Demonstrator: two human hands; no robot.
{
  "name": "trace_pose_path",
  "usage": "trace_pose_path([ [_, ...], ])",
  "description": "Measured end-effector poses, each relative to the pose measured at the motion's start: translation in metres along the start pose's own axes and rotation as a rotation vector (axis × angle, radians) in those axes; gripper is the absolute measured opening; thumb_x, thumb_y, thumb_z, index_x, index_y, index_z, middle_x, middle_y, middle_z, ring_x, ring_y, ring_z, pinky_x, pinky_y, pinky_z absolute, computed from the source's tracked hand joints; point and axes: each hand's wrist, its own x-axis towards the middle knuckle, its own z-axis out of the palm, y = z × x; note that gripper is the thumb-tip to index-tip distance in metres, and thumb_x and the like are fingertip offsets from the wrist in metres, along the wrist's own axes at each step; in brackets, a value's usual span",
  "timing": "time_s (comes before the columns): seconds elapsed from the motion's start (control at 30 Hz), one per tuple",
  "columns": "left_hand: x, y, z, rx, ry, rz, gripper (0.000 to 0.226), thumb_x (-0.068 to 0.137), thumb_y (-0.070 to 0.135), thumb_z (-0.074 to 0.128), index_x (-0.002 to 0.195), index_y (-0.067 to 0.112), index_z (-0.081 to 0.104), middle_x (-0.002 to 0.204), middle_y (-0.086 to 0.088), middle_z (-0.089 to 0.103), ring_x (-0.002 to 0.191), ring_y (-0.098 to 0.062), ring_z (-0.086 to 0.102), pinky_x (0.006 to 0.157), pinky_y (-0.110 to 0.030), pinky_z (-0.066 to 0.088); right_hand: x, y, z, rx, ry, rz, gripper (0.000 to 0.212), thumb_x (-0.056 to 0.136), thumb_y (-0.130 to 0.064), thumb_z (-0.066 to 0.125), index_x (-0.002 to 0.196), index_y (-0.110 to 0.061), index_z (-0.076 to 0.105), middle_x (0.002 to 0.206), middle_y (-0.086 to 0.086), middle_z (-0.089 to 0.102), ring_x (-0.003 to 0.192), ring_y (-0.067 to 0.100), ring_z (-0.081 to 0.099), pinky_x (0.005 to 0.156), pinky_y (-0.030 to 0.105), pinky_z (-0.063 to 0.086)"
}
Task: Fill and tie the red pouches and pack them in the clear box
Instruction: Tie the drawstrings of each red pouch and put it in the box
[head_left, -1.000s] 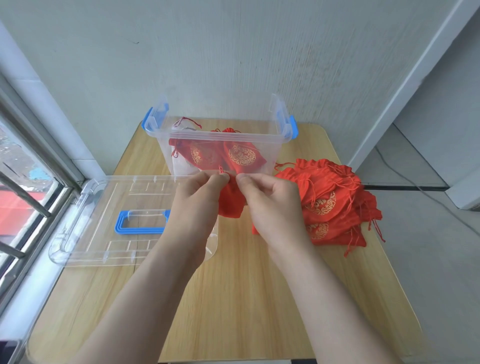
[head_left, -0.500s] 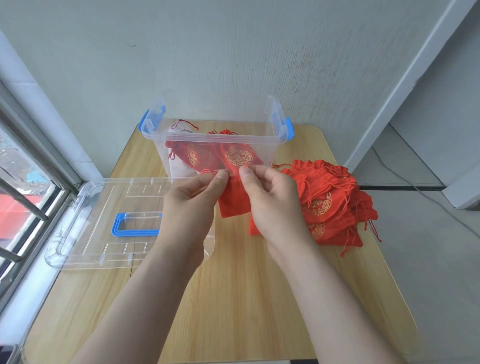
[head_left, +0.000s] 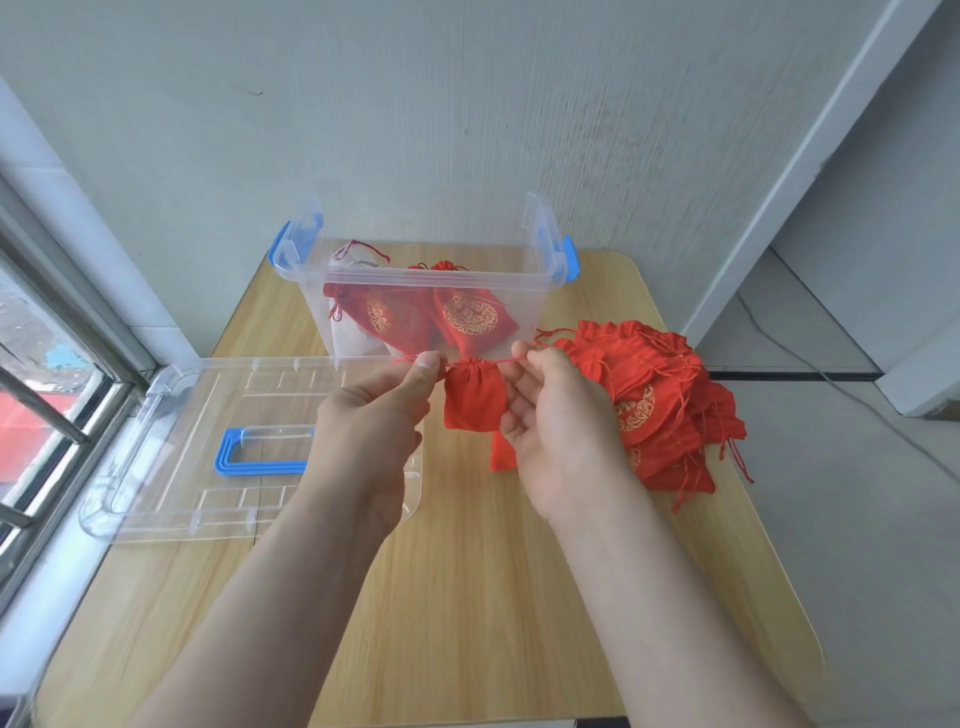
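My left hand (head_left: 374, 415) and right hand (head_left: 561, 431) each pinch the drawstring (head_left: 506, 359), and the pouch (head_left: 472, 400) hangs cinched between them. A few packed pouches (head_left: 470, 317) lie in the clear box (head_left: 535, 306) at 12 o'clock. The pile (head_left: 660, 395) at 3 o'clock is unfilled, so I judge we're early.

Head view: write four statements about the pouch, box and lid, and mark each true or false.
1. The left hand and right hand each pinch the drawstring of one red pouch. True.
2. The clear box is empty. False: packed pouches lie inside.
3. The lid is clipped on the clear box. False: it lies flat on the table, off the clear box.
4. A pile of pouches lies right of the right hand. True.
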Motion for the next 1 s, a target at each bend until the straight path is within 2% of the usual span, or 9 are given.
trace_pose_path([
  [0.07,0.003,-0.001,0.000,-0.030,0.000,0.015,0.021,0.096,0.035,0.076,0.102,0.017,0.084,0.093,0.008,0.075,0.082,-0.009,0.062,0.085,-0.032,0.047,0.000,-0.001,0.001,0.056,-0.010,-0.013,0.018,0.104,-0.021,0.055,0.097,-0.023,0.072,0.091,-0.004,0.074,0.082,0.014,0.064,0.074,0.030,0.041],
  [0.13,0.003,0.000,0.001,-0.076,-0.027,0.002,0.017,0.102,0.026,0.069,0.102,0.016,0.083,0.090,0.009,0.076,0.083,-0.006,0.064,0.086,-0.029,0.050,-0.001,-0.002,0.002,0.105,-0.031,-0.031,0.017,0.105,-0.018,0.053,0.099,-0.021,0.069,0.093,-0.003,0.077,0.082,0.015,0.061,0.071,0.030,0.040],
  [0.23,0.003,0.005,0.002,-0.176,-0.068,-0.024,0.020,0.107,0.018,0.061,0.102,0.015,0.080,0.084,0.005,0.074,0.079,-0.004,0.066,0.082,-0.024,0.056,-0.001,-0.002,0.003,0.144,-0.023,-0.001,0.018,0.105,-0.015,0.052,0.099,-0.020,0.067,0.089,-0.003,0.076,0.069,0.011,0.052,0.065,0.027,0.037],
  [0.47,0.002,0.008,0.006,-0.445,-0.124,-0.169,0.021,0.111,0.011,0.051,0.109,0.006,0.071,0.109,-0.009,0.081,0.077,-0.009,0.077,0.073,-0.026,0.065,-0.001,0.000,0.004,0.266,-0.050,0.109,0.019,0.104,-0.007,0.045,0.094,-0.014,0.060,0.075,0.000,0.065,0.045,0.008,0.042,0.041,0.020,0.032],
  [0.6,0.006,0.014,0.001,-0.517,-0.157,-0.296,0.025,0.112,0.010,0.045,0.109,0.005,0.070,0.092,-0.004,0.078,0.070,-0.011,0.075,0.062,-0.026,0.064,-0.005,-0.004,0.003,0.196,-0.092,0.157,0.016,0.103,-0.010,0.047,0.095,-0.013,0.061,0.070,0.002,0.065,0.046,0.010,0.047,0.039,0.020,0.034],
  [0.7,0.008,0.013,-0.002,-0.389,-0.172,-0.314,0.025,0.110,0.013,0.049,0.107,0.006,0.072,0.075,-0.001,0.062,0.057,-0.011,0.059,0.055,-0.026,0.058,-0.006,-0.003,0.000,0.258,-0.106,0.237,0.016,0.102,-0.010,0.044,0.094,-0.013,0.058,0.074,0.007,0.068,0.048,0.013,0.052,0.040,0.021,0.037],
  [0.8,0.007,0.012,-0.002,-0.108,-0.178,-0.208,0.024,0.109,0.017,0.052,0.105,0.007,0.074,0.070,-0.001,0.052,0.055,-0.014,0.047,0.056,-0.028,0.046,-0.004,-0.002,-0.001,0.244,-0.111,0.226,0.012,0.101,-0.011,0.047,0.097,-0.014,0.057,0.079,0.009,0.070,0.049,0.014,0.054,0.041,0.022,0.039],
  [0.9,0.002,0.014,0.000,0.083,-0.207,-0.087,0.028,0.110,0.018,0.052,0.101,0.007,0.076,0.069,0.000,0.048,0.059,-0.017,0.042,0.060,-0.032,0.041,-0.004,0.000,0.001,0.069,-0.148,0.204,0.014,0.101,-0.013,0.051,0.101,-0.014,0.064,0.073,0.004,0.064,0.048,0.013,0.052,0.042,0.022,0.040],
  [1.0,-0.002,0.019,0.001,0.202,-0.239,-0.020,0.032,0.110,0.020,0.050,0.098,0.007,0.077,0.067,0.001,0.042,0.052,-0.013,0.042,0.055,-0.026,0.043,-0.005,0.002,0.005,-0.167,-0.189,0.140,0.022,0.100,-0.015,0.057,0.089,-0.014,0.076,0.070,0.001,0.054,0.051,0.014,0.046,0.046,0.025,0.039],
])
